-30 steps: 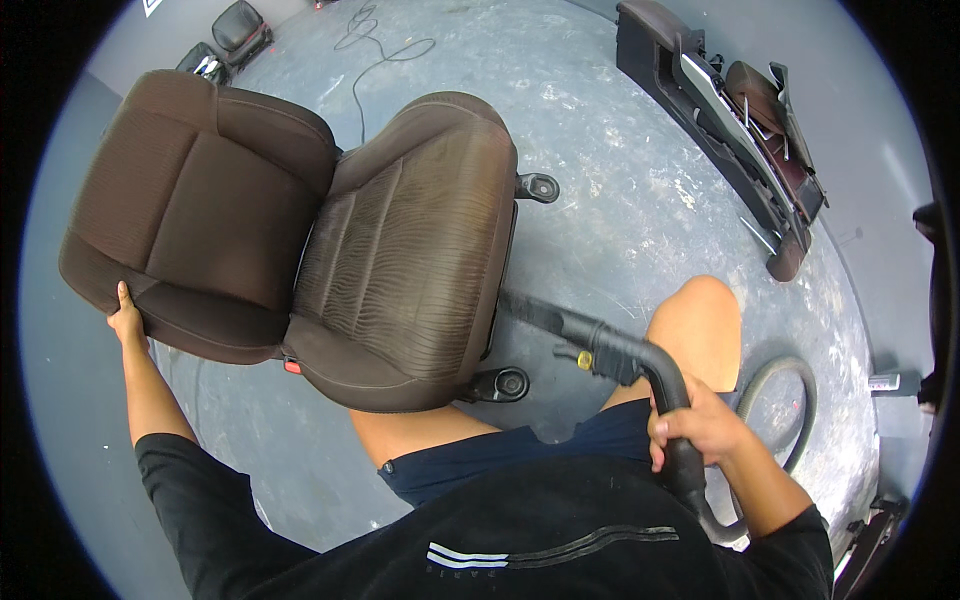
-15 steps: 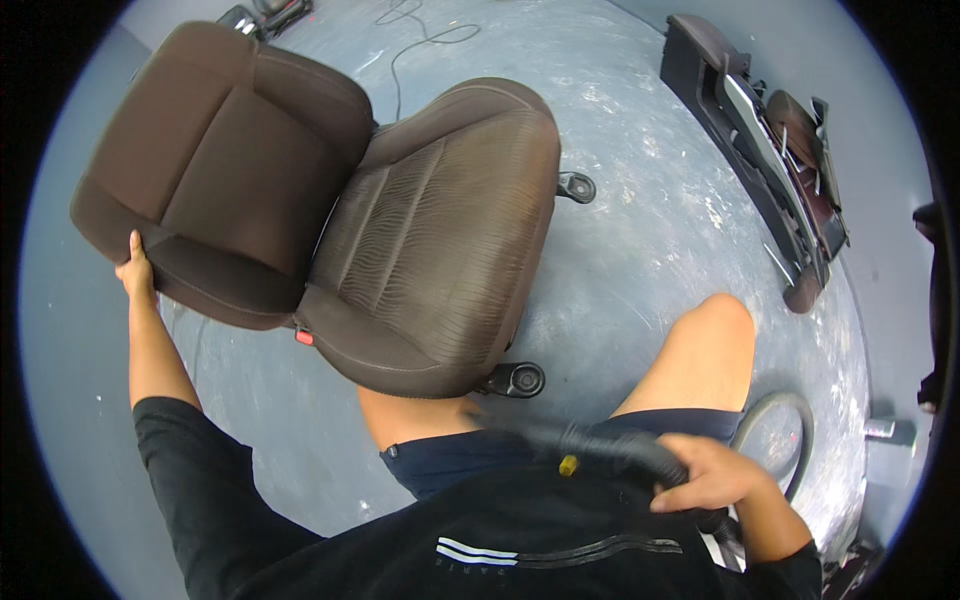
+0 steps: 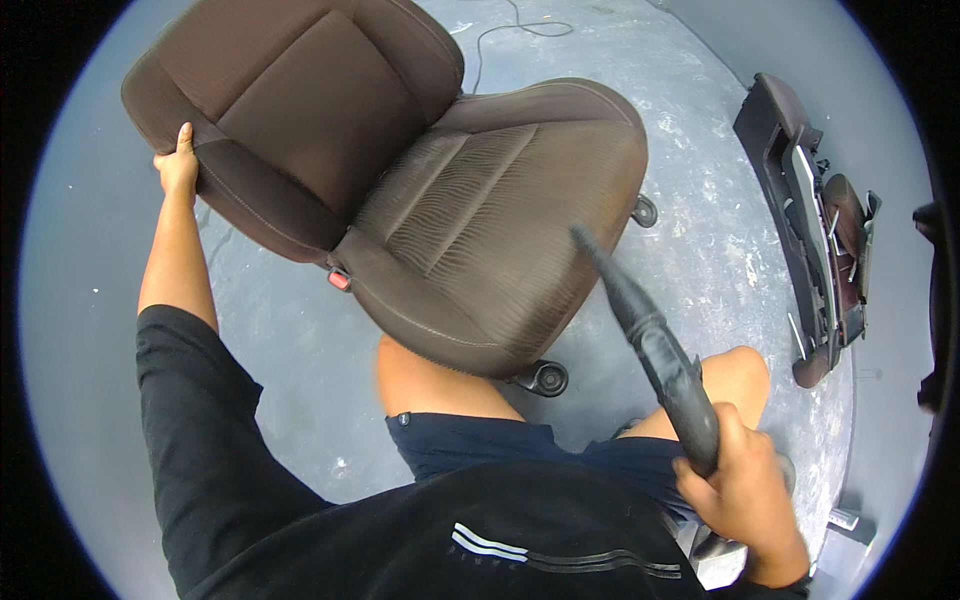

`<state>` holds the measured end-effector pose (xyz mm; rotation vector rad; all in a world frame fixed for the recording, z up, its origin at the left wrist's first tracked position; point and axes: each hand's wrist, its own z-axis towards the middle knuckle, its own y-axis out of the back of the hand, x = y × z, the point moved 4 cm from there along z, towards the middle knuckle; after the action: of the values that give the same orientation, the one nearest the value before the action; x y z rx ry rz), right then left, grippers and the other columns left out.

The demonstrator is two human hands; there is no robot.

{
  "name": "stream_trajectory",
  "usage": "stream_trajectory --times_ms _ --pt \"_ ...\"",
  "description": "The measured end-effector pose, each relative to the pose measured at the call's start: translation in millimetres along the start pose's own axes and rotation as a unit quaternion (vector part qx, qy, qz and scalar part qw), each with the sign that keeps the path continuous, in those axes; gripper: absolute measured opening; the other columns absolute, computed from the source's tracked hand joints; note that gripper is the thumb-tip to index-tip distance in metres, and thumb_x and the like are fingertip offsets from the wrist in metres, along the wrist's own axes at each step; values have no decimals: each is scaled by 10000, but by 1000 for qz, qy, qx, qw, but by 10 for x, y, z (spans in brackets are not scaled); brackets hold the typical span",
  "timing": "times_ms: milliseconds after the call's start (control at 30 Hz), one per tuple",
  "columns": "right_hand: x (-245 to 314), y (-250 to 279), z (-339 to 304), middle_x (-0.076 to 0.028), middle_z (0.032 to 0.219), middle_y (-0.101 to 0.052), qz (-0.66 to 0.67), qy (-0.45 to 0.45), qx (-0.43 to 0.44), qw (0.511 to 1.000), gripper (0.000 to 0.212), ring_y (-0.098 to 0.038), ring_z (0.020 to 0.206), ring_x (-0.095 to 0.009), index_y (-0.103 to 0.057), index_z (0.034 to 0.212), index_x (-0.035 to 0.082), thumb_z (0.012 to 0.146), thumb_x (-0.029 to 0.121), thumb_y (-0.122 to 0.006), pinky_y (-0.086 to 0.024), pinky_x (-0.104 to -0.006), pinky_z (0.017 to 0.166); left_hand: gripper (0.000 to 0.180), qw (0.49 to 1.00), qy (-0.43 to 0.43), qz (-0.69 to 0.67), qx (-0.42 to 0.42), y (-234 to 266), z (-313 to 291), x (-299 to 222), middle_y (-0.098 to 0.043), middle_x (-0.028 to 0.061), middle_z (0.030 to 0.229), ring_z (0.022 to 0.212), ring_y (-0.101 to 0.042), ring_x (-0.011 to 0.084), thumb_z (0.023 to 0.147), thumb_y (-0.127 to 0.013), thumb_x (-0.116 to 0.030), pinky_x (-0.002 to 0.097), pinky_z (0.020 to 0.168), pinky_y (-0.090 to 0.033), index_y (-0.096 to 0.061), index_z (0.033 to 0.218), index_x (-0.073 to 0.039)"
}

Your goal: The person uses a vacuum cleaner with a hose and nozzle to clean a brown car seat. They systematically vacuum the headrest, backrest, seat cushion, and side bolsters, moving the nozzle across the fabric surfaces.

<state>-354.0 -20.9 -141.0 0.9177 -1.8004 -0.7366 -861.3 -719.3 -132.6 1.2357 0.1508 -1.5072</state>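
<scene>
Black nozzle (image 3: pixel 652 345) swung up, right hand (image 3: pixel 742 482) gripping it, left hand (image 3: pixel 178 168) clasping backrest (image 3: pixel 310 110), shirt print (image 3: pixel 495 543) striped.

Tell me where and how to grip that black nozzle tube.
Grip the black nozzle tube by its thick rear end, probably best from the right, where the right hand wraps it. It narrows to a slim tip pointing up and left toward the seat cushion, so a rear grip leaves that free.

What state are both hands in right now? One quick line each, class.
Left hand: holding the brown backrest by its side edge, some fingers hidden.
Right hand: closed, holding the black nozzle.
</scene>
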Motion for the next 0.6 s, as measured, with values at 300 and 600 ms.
stream_trajectory --times_ms 300,600 --pt "85 335 -204 -155 685 -658 28 28 136 990 490 -705 621 -347 -637 1107 8 743 193 -907 -535 -406 611 1310 998 7 -67 9 55 -360 -167 -527 291 1587 1474 -522 432 804 -823 -773 511 1212 -430 -242 1673 16" --pt "608 -62 759 -192 761 -713 -34 169 144 974 486 -734 797 -442 -635 1153 73 828 367 -845 -527 -483 710 1246 999 3 -5 -42 191 -726 -431 -549 296 1574 1476 -524 441 801 -804 -768 508 1208 -434 -301 1681 -44"
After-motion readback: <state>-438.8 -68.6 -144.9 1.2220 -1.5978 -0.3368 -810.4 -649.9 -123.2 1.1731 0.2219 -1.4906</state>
